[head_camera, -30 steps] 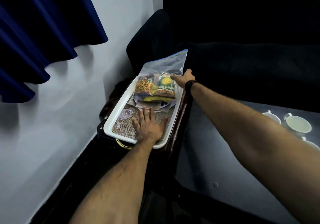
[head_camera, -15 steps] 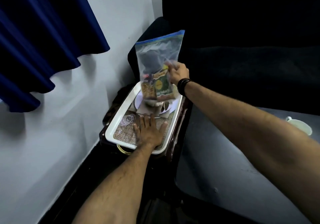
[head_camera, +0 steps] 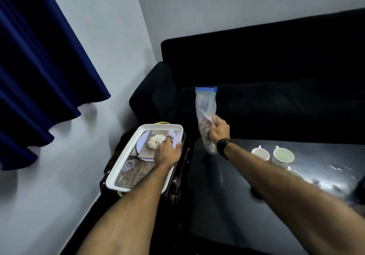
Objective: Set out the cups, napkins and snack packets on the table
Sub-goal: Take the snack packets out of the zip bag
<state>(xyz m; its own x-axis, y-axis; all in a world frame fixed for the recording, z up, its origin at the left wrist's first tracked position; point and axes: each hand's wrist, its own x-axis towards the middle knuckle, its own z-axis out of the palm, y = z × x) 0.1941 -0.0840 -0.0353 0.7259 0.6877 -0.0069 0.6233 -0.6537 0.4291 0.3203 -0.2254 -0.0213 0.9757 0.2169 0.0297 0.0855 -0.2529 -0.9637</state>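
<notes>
Right hand (head_camera: 218, 131) gripping zip bag (head_camera: 205, 108) mid-air; left hand (head_camera: 166, 152) flat on tray (head_camera: 126, 162). Lower bag onto bench (head_camera: 227, 205), clear of cups (head_camera: 260, 153).

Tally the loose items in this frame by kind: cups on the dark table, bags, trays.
Cups on the dark table: 3, the left cup, the right cup and a third cup partly behind the forearm
Clear zip bags: 1, the bag gripped by the right hand
White trays: 1, the tray under the left hand
Total: 5
</notes>
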